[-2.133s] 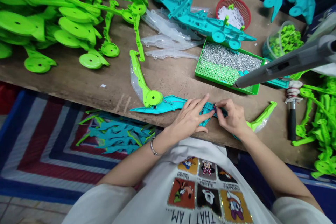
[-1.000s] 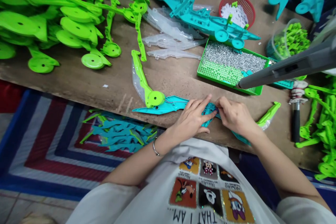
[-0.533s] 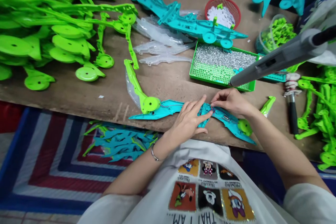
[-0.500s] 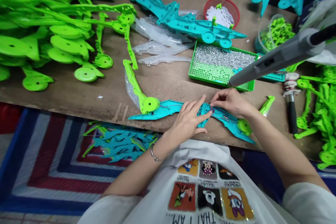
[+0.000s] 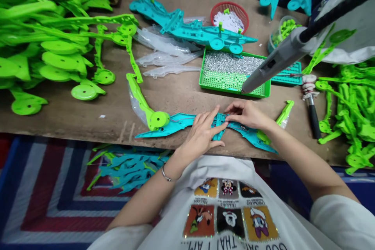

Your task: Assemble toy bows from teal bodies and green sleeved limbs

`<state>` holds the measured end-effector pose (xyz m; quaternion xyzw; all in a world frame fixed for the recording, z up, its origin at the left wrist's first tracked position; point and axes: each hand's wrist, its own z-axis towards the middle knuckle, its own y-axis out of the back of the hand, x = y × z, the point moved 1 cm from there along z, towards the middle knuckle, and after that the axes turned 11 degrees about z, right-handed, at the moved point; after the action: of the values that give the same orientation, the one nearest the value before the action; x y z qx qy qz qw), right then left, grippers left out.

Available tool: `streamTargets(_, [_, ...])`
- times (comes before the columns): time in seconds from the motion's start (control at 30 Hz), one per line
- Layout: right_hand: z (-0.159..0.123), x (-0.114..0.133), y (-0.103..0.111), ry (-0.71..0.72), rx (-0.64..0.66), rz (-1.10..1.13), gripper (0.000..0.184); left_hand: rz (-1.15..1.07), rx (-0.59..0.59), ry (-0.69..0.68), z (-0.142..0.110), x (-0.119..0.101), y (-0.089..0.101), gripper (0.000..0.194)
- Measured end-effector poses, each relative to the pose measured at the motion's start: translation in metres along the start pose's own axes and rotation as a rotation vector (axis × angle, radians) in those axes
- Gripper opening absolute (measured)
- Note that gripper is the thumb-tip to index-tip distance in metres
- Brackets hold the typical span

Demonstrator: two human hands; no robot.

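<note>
A long teal plastic shell [image 5: 178, 124], shaped like a toy bow, lies along the table's front edge. A lime-green arm with a round end [image 5: 159, 119] is joined at its left, and another green arm [image 5: 284, 112] at its right. A thin wire seems to run inside the shell's left half. My left hand [image 5: 200, 129] lies across the shell's middle, fingers stretched out and pressing on it. Just right of it, my right hand [image 5: 244, 114] has thumb and fingertips pinched together over the shell; whatever is between them is hidden.
Behind the shell stands a green tray of screws [image 5: 234, 89], under a hanging grey electric screwdriver [image 5: 272, 56]. Another teal shell [image 5: 193, 33], clear plastic pieces [image 5: 172, 71] and a red basket [image 5: 245, 27] lie farther back. Green parts [image 5: 63, 62] pile up left and right. A black-handled hammer [image 5: 313, 119] lies right.
The view has shifted, so the table things sit farther left in the picture. My right fingers stay pinched at the shell's middle, and my left hand keeps lying on it.
</note>
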<state>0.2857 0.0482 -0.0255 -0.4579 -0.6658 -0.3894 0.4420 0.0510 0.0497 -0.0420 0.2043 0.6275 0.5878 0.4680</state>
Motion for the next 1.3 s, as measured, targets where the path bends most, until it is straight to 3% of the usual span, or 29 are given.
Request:
streamTargets(0.1, [-0.004,-0.003,0.001,0.026,-0.031,-0.003,0.036,0.005,-0.008,-0.004,0.0,0.0,-0.001,0.074])
streamTargets(0.23, [-0.025,0.005,0.022,0.074,-0.164,0.003,0.027,0.028,-0.022,0.006,0.003,0.002,-0.001,0.076])
streamTargets(0.4, [-0.072,0.017,0.04,0.121,-0.37,-0.422,0.015,0.045,-0.02,0.023,0.007,0.004,0.002,0.073])
streamTargets(0.57, [-0.101,0.005,0.018,0.241,-0.373,-0.758,0.016,0.068,-0.039,0.095,0.006,-0.008,0.004,0.069])
streamTargets(0.7, [-0.104,-0.011,0.007,0.305,-0.359,-0.923,0.014,0.087,-0.101,0.209,0.001,-0.025,0.0,0.062])
streamTargets(0.83, [-0.1,-0.017,0.014,0.338,-0.365,-0.912,0.014,0.071,-0.164,0.282,-0.004,-0.032,-0.01,0.058])
streamTargets(1.1, [-0.099,-0.009,0.009,0.211,-0.416,-0.986,0.009,0.057,-0.16,0.294,-0.004,-0.03,-0.014,0.054])
streamTargets(1.3, [-0.097,-0.017,0.003,0.23,-0.481,-0.932,0.01,0.055,-0.16,0.298,-0.003,-0.031,-0.013,0.055])
